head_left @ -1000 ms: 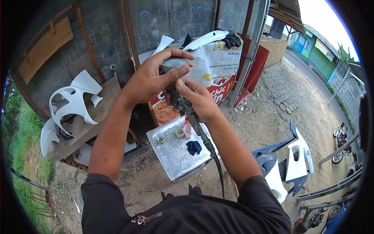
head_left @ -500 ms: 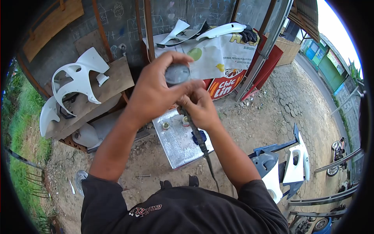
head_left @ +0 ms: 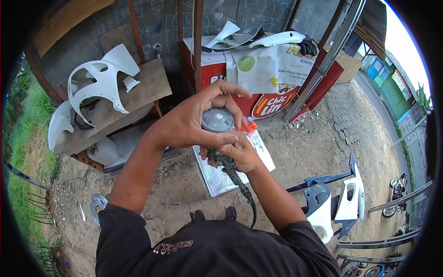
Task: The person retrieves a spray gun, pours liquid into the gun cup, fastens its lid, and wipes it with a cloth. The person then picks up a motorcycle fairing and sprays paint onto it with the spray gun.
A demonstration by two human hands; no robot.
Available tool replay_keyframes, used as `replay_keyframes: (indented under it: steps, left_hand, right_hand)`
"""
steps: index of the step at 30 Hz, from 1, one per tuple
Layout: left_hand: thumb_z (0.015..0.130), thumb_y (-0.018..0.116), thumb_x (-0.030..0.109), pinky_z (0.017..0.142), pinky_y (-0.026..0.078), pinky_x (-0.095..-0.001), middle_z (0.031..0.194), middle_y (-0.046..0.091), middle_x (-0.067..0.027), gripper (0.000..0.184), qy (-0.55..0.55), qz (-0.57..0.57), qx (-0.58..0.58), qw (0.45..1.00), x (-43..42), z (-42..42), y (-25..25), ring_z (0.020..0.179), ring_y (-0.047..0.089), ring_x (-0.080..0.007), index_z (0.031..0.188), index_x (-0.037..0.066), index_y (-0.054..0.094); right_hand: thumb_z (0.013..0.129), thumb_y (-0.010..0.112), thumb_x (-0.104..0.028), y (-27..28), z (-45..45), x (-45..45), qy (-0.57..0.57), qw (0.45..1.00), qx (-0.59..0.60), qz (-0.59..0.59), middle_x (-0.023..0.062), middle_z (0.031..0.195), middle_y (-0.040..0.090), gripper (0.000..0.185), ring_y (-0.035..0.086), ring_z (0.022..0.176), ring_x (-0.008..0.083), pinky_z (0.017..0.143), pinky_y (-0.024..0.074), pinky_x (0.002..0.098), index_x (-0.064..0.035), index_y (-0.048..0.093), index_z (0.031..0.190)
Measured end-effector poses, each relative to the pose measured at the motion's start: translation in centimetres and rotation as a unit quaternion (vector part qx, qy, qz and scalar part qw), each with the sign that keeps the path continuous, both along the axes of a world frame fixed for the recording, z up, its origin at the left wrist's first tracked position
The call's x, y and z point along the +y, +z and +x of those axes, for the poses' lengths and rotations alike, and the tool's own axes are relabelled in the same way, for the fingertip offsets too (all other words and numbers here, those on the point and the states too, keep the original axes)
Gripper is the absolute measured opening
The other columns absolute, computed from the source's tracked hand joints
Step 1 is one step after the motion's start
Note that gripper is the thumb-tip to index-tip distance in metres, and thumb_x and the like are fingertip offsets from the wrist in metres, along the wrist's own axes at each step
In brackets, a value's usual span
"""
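A round, grey-lidded cup (head_left: 218, 120) tops a dark spray gun (head_left: 223, 159), whose black hose (head_left: 244, 190) hangs down toward my body. My left hand (head_left: 187, 120) curves around the cup, its thumb in front of the lid and its fingers behind. Just below, my right hand (head_left: 241, 154) is wrapped round the gun's body. Both hands are above the silvery table (head_left: 214, 182), which they partly hide. Behind my fingers, a red object (head_left: 250, 126) shows at the table's far edge.
White fairing parts (head_left: 99, 78) lie on a wooden bench (head_left: 147, 85) at the left. More white panels (head_left: 281, 39) rest on a red stand with a banner (head_left: 258, 69). Blue and white panels (head_left: 348, 198) are on the right. A metal disc (head_left: 97, 207) lies on the ground.
The view has shifted, and both hands with the gun and cup now sit lower in it. My left fingers have spread around the cup. The small cans and blue cloth are now hidden.
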State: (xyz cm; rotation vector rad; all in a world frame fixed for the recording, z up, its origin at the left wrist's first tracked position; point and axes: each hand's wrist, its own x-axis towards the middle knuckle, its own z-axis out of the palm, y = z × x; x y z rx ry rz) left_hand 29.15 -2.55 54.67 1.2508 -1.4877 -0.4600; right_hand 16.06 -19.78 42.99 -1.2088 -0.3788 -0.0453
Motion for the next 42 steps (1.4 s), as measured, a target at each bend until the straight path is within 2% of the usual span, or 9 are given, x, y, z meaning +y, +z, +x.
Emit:
replay_keyframes:
  steps: [7, 15, 19, 22, 25, 28, 36, 38, 42]
  left_hand:
    - [0.081, 0.106, 0.026, 0.135, 0.039, -0.0472, 0.157, 0.067, -0.0157, 0.119, 0.012, -0.003, 0.108, 0.994, 3.3, 0.3, -3.7, 0.155, 0.059, -0.0286, 0.177, 0.001, 0.041]
    - [0.085, 0.105, 0.034, 0.136, 0.038, -0.0456, 0.162, 0.064, -0.0184, 0.118, -0.008, 0.113, 0.174, 0.978, 4.7, -1.3, -9.7, 0.158, 0.056, -0.0280, 0.177, 0.000, 0.039]
    - [0.108, 0.081, 0.056, 0.137, 0.035, -0.0464, 0.161, 0.065, -0.0181, 0.093, -0.054, 0.033, 0.254, 0.965, 4.7, -0.4, -18.0, 0.158, 0.058, -0.0287, 0.174, 0.003, 0.045]
    - [0.119, 0.068, 0.045, 0.133, 0.039, -0.0468, 0.159, 0.066, -0.0165, 0.065, 0.034, 0.116, 0.400, 0.909, 4.3, 0.6, -27.6, 0.154, 0.060, -0.0286, 0.165, 0.002, 0.055]
    - [0.118, 0.067, 0.022, 0.126, 0.048, -0.0469, 0.154, 0.068, -0.0174, 0.036, 0.135, 0.254, 0.237, 0.928, 0.9, -1.1, -38.4, 0.148, 0.063, -0.0308, 0.150, 0.005, 0.068]
    - [0.108, 0.076, 0.013, 0.126, 0.051, -0.0478, 0.161, 0.061, -0.0257, 0.043, 0.078, 0.264, 0.066, 0.959, -5.6, -3.9, -43.5, 0.150, 0.062, -0.0421, 0.150, 0.011, 0.072]
    - [0.103, 0.084, 0.023, 0.133, 0.043, -0.0603, 0.191, 0.027, -0.0214, 0.055, 0.114, 0.431, -0.228, 0.866, -24.0, -5.3, -55.5, 0.170, 0.039, -0.0461, 0.157, 0.027, 0.072]
    - [0.104, 0.083, 0.021, 0.124, 0.050, -0.0611, 0.178, 0.050, -0.0200, 0.049, 0.159, 0.346, -0.260, 0.887, -24.9, -5.0, -60.0, 0.156, 0.055, -0.0433, 0.150, 0.009, 0.072]
    - [0.106, 0.080, 0.012, 0.108, 0.061, -0.0476, 0.148, 0.073, -0.0187, 0.050, 0.213, 0.353, -0.064, 0.909, -23.7, -4.8, -56.8, 0.121, 0.078, -0.0397, 0.153, 0.001, 0.066]
  right_hand:
    - [0.110, 0.085, -0.042, -0.7, -1.2, 0.5, -0.048, 0.998, 0.028, -0.027, 0.0083, 0.119, 0.078, 0.059, 0.072, 0.100, 0.0152, 0.084, 0.0605, 0.0341, 0.0016, 0.070, 0.146]
    - [0.109, 0.086, -0.039, -8.3, -3.7, 2.2, -0.118, 0.987, 0.077, -0.077, 0.0036, 0.140, 0.072, 0.068, 0.065, 0.122, 0.0140, 0.100, 0.0544, 0.0345, -0.0030, 0.061, 0.162]
    - [0.110, 0.084, -0.032, -13.5, -7.3, 2.5, -0.141, 0.982, 0.113, -0.056, 0.0059, 0.153, 0.068, 0.074, 0.062, 0.141, 0.0176, 0.113, 0.0539, 0.0376, -0.0026, 0.054, 0.171]
    - [0.111, 0.083, -0.026, -17.5, -10.9, 2.4, -0.202, 0.967, 0.155, -0.020, 0.0070, 0.156, 0.066, 0.077, 0.061, 0.145, 0.0181, 0.118, 0.0536, 0.0397, -0.0027, 0.048, 0.176]
    - [0.109, 0.082, -0.018, -18.8, -15.1, 0.9, -0.232, 0.950, 0.207, 0.003, 0.0064, 0.161, 0.063, 0.080, 0.060, 0.145, 0.0167, 0.119, 0.0537, 0.0402, -0.0026, 0.044, 0.178]
    - [0.109, 0.083, -0.020, -20.9, -18.0, -0.6, -0.310, 0.928, 0.204, -0.011, 0.0036, 0.159, 0.064, 0.081, 0.062, 0.138, 0.0138, 0.113, 0.0539, 0.0365, -0.0034, 0.045, 0.179]
    - [0.105, 0.085, -0.031, -22.6, -24.3, -5.7, -0.461, 0.857, 0.229, 0.001, 0.0063, 0.130, 0.078, 0.087, 0.068, 0.102, 0.0103, 0.094, 0.0550, 0.0279, -0.0016, 0.047, 0.178]
    - [0.104, 0.082, -0.026, -22.3, -25.1, -6.7, -0.482, 0.848, 0.219, 0.001, 0.0063, 0.130, 0.078, 0.085, 0.068, 0.102, 0.0104, 0.094, 0.0549, 0.0280, -0.0015, 0.047, 0.177]
    - [0.102, 0.077, -0.012, -21.3, -26.3, -8.7, -0.473, 0.853, 0.219, 0.016, 0.0032, 0.139, 0.074, 0.080, 0.067, 0.110, 0.0090, 0.098, 0.0544, 0.0291, -0.0006, 0.049, 0.177]
